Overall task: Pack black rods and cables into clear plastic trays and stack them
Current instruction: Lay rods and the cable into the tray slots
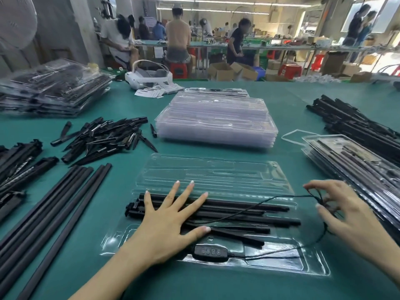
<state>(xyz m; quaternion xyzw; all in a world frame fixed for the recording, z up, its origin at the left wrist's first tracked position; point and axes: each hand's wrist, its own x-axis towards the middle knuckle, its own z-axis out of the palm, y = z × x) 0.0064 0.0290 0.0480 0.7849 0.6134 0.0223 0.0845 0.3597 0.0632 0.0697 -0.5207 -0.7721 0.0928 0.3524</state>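
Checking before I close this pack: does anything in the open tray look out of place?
Yes. The black cable is not tucked in: it loops across the rods and past the tray edge to the right hand, which pinches its bundled end. The left hand presses the rods flat.

Clear, glossy moulded-plastic open tray (216, 176) holding smooth matt black plastic rods (249, 213) and a thin matt black cable (249, 207) with a satin black plastic oval controller (208, 252), on a matt teal table covering (281, 94).
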